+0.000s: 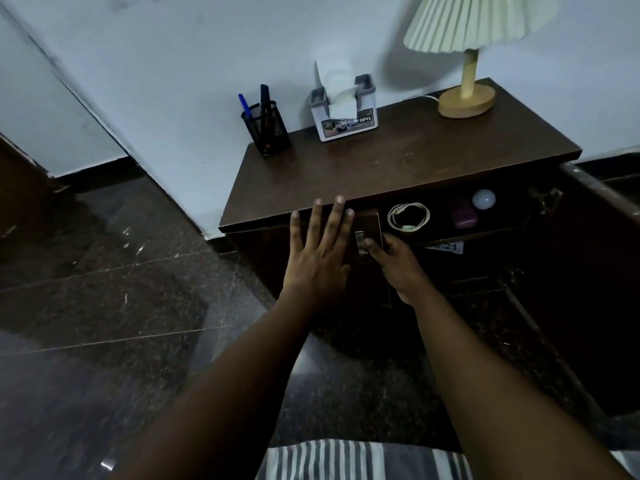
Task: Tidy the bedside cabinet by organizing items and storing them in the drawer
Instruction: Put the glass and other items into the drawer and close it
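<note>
Drawer of the bedside cabinet stands part-way out under the front edge of the top, and its inside shows toward the right half. In it lie a coiled white cable at the left of the visible part, a purple case further right, and a white bulb just behind the case toward the back. A white label with digits sits on the cabinet front below the drawer.

Left hand is spread flat, fingers released and splayed, its palm over the cabinet front near the left front corner, fingertips reaching up to the front edge of the top; it grasps nothing. Right hand is beside it, its fingers curled at the small metal handle on the drawer front, the thumb touching the handle; whether the fingers are fully clenched around it I cannot tell, since the hand hides the far side.

On the top, a black mesh pen cup with pens stands at the back left corner, a grey and white paper holder stands just right of it along the back edge, and a lamp with a pleated shade stands at the back right corner. A striped fabric shows at the bottom of the view, over the dark stone floor
</note>
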Tool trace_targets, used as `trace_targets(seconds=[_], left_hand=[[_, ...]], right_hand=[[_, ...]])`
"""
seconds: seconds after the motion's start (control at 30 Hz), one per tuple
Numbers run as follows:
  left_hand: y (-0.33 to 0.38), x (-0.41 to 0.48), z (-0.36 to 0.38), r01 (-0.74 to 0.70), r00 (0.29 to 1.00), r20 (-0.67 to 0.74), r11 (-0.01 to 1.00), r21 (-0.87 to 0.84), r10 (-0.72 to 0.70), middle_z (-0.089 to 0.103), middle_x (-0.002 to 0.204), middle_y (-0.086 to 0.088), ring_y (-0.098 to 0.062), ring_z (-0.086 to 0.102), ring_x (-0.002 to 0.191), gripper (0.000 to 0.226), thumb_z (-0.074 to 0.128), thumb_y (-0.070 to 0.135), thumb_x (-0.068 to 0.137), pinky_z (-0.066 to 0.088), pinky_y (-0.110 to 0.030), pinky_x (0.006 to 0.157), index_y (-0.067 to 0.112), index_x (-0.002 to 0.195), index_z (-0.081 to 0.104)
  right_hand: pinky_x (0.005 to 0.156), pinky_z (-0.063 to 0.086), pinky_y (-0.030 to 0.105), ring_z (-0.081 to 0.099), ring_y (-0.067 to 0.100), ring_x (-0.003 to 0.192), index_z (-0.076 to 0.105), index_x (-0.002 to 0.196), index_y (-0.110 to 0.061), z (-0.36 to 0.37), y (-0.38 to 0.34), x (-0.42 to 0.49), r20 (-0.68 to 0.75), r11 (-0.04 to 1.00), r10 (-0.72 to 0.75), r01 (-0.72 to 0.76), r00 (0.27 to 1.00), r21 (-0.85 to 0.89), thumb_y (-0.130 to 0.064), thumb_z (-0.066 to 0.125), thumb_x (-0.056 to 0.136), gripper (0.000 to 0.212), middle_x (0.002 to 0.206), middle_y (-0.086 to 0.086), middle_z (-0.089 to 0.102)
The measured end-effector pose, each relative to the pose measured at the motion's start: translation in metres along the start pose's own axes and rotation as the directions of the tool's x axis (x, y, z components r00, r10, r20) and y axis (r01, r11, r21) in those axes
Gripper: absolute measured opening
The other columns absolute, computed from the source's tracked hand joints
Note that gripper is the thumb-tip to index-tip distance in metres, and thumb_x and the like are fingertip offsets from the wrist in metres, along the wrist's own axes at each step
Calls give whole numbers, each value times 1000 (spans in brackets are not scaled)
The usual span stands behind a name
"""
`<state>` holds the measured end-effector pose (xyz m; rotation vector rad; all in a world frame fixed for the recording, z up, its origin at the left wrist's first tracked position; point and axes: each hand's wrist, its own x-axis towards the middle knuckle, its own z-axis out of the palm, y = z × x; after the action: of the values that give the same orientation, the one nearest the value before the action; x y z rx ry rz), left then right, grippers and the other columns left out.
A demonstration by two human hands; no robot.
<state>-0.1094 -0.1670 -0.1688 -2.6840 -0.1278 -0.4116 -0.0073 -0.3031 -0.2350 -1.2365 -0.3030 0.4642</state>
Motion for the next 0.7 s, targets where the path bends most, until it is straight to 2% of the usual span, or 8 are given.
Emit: trace_targets(seconds=[0.13, 0.23, 0.33, 0.4, 0.53, 0.7], left_hand=[[0, 8, 8, 58, 997, 43, 998, -35, -57, -16, 173, -8, -41, -13, 158, 108, 60, 55, 85, 5, -70, 121, 21, 166, -4], [5, 12, 13, 85, 995, 61, 996, -37, -83, -20, 172, -11, -44, -16, 156, 107, 57, 54, 87, 5, -71, 121, 20, 165, -9], [13, 12, 15, 126, 991, 57, 991, -40, -123, -25, 169, -13, -48, -15, 156, 105, 58, 50, 90, 5, -75, 119, 18, 165, -9], [17, 14, 13, 147, 987, 73, 989, -32, -145, -27, 168, -14, -49, -14, 155, 102, 57, 49, 93, 5, -76, 117, 18, 165, -8], [20, 16, 8, 155, 981, 116, 988, 1, -154, -29, 168, -17, -51, -19, 153, 92, 47, 51, 99, 5, -77, 116, 19, 164, -11], [36, 14, -10, 158, 982, 119, 985, -70, -149, -24, 169, -19, -50, -18, 154, 102, 53, 53, 91, -2, -74, 119, 12, 165, -2]], right_hand=[[95, 59, 46, 72, 33, 111, 69, 129, -9, -5, 1, 16, 44, 999, 34, -34, 998, 8, -17, 60, 104, 28, 120, 14, 75], [80, 62, 34, 76, 22, 101, 73, 122, -18, -8, 1, 21, 50, 999, 37, -37, 998, -5, -22, 64, 102, 22, 111, 5, 79], [87, 62, 38, 76, 21, 103, 72, 125, -17, -9, 2, 25, 11, 995, 12, -11, 1000, -96, -26, 67, 101, 27, 113, 3, 79], [90, 62, 42, 76, 20, 101, 74, 121, -18, -11, 0, 27, -3, 984, -11, 10, 1000, -177, -29, 70, 99, 25, 109, 2, 79], [84, 60, 38, 75, 16, 92, 79, 114, -18, -13, -9, 27, -73, 925, -75, 42, 994, -378, -35, 73, 95, 26, 102, 1, 80], [82, 56, 34, 73, 20, 90, 80, 101, -9, -24, -32, 5, -199, 888, -145, 39, 969, -458, -21, 72, 94, 16, 94, 4, 79]])
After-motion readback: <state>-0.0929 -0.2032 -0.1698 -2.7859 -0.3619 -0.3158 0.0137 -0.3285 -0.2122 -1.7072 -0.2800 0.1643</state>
